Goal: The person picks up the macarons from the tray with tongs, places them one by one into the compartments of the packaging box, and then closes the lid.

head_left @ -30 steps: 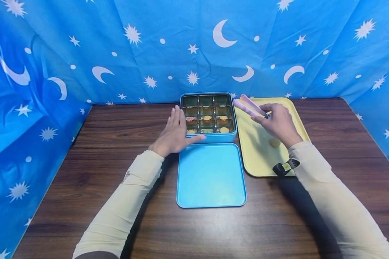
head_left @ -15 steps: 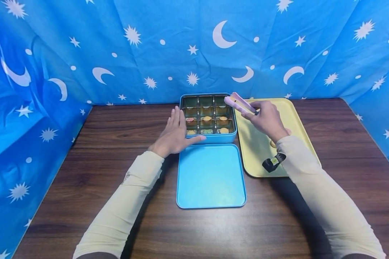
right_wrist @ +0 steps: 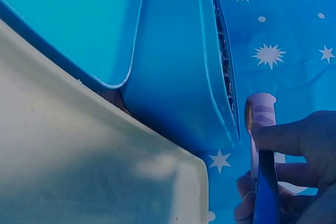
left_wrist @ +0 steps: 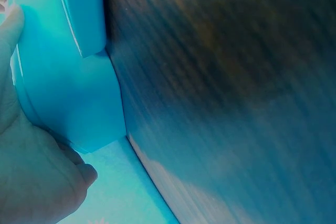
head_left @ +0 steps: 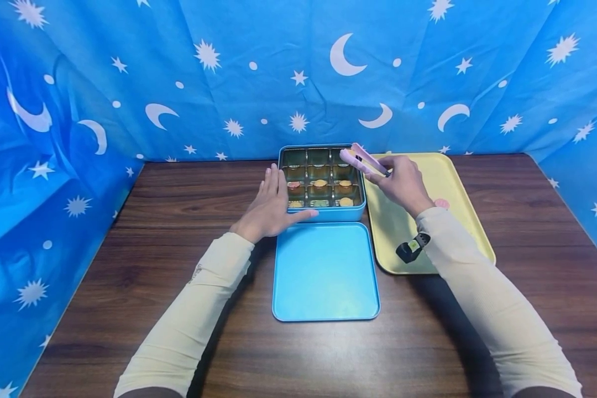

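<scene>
My left hand (head_left: 268,207) lies with straight fingers along the left side of a blue tin (head_left: 338,214), its thumb on the front rim. Small round biscuits (head_left: 320,183) sit in the front compartments of the tin's divided insert. In my right hand (head_left: 402,179) I grip lilac tongs (head_left: 367,163), pinched between thumb and fingers. Their tips are over the tin's back right corner. The right wrist view shows a brownish round biscuit (right_wrist: 249,115) between the tong tips. The left wrist view has my thumb and palm against the tin's wall (left_wrist: 79,93).
A light blue lid (head_left: 325,271) lies flat in front of the tin. To the right is a yellow tray (head_left: 470,232) with a pink biscuit (head_left: 441,203), partly under my right arm. Behind the wooden table (head_left: 169,221) hangs a blue star-patterned cloth (head_left: 298,66).
My right hand has moved left with the tongs, from above the tray to over the tin's back right corner. The pink biscuit on the tray has come into view. My left hand stays put.
</scene>
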### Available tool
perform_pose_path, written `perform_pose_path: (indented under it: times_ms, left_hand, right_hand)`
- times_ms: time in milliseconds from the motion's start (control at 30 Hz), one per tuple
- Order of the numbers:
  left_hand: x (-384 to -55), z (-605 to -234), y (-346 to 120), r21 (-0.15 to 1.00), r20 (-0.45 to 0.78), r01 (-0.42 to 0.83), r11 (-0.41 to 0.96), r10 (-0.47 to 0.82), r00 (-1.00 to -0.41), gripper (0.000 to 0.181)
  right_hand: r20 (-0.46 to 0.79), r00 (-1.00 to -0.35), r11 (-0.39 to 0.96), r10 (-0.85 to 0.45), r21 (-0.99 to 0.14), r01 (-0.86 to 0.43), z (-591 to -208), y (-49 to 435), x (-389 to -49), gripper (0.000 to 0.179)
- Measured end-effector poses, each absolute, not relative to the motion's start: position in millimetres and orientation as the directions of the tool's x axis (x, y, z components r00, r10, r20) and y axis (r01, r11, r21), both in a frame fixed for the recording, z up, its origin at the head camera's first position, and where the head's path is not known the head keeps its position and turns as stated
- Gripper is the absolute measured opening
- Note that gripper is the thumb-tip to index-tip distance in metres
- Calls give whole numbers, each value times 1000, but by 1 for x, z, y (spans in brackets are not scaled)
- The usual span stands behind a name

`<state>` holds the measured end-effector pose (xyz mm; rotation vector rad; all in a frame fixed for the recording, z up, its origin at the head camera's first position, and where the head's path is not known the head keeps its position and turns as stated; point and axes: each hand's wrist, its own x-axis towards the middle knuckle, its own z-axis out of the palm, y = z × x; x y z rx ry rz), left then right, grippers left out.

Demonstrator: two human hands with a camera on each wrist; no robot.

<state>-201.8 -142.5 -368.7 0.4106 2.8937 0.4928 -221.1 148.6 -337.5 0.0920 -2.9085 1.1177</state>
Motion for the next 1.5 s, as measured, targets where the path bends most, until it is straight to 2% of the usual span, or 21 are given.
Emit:
perform_pose_path:
  times_ms: [767, 1500]
  left_hand:
    - [-202, -368, -140, 334, -127, 240, 912, 295, -947, 127]
    - [-201, -367, -142, 335, -139, 242, 911, 302, -943, 127]
  right_hand:
    - [69, -996, 736, -55, -672, -87, -330, 159, -212, 47]
    - [97, -995, 786, -4, -615, -63, -320, 243, -163, 57]
